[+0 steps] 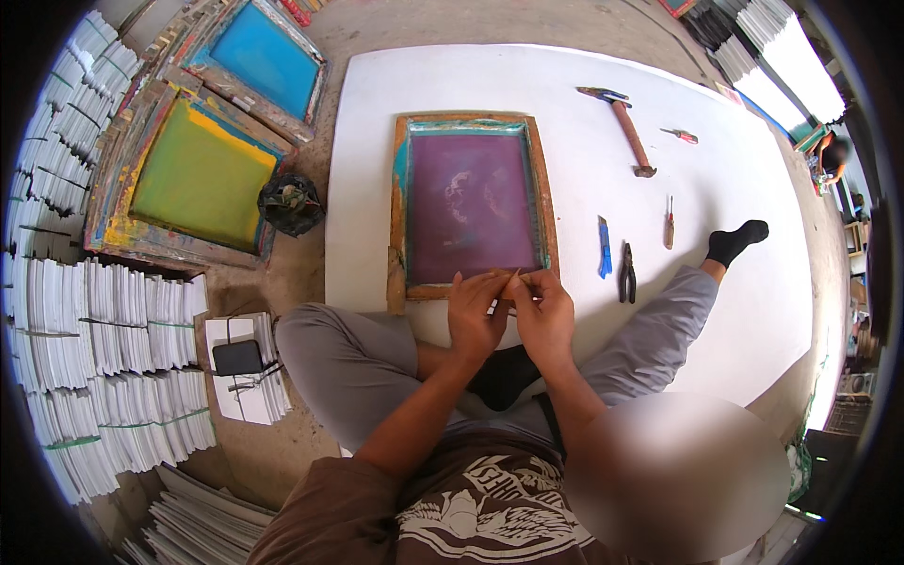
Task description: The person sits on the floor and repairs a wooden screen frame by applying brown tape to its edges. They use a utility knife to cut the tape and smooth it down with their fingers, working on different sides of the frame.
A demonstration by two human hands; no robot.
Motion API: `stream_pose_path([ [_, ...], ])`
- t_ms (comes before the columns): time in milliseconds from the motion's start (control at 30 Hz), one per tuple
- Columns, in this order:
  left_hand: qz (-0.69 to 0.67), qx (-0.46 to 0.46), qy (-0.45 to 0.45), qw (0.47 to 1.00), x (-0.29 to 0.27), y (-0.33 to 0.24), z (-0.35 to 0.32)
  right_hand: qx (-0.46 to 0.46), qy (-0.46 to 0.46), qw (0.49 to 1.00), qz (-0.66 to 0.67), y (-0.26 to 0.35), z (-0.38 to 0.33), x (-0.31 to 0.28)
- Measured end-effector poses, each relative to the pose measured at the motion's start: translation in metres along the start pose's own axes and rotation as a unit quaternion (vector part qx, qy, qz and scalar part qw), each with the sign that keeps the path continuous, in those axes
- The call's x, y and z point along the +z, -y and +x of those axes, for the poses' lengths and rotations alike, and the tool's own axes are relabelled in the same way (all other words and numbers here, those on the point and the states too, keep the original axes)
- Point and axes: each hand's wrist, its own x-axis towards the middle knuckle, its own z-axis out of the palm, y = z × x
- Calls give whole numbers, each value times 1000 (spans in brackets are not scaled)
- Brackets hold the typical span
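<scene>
My left hand (476, 309) and my right hand (544, 311) meet over the near edge of a wooden screen-printing frame (540, 188) with purple mesh (471, 202). Both sets of fingers are pinched together around a small orange-brown piece (509, 290), mostly covered by the fingers, so its kind is unclear. Pale smudges mark the mesh. Right of the frame lie a blue utility knife (605, 247) and black-handled pliers (627, 273). Farther off are a hammer (629, 137), a tool with dark blue handles (605, 95), and two screwdrivers (669, 223), one with a red handle (686, 137).
Everything rests on a large white sheet (367, 169) on the floor, where my legs (650, 330) are spread. To the left stand more frames with green mesh (193, 179) and blue mesh (264, 61), a black plastic bag (290, 204), paper stacks (66, 320) and a phone (237, 358).
</scene>
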Motion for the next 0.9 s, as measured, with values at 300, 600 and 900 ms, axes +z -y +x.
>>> stream_pose_path([
  [300, 67, -81, -52, 993, -51, 35, 1, -49, 38, 994, 85, -17, 20, 26],
  [600, 73, -239, -203, 947, -171, 63, 43, -173, 296, 919, -193, -51, 56, 144],
  [900, 109, -249, -193, 943, -187, 51, 45, -135, 413, 860, -266, -43, 71, 180],
])
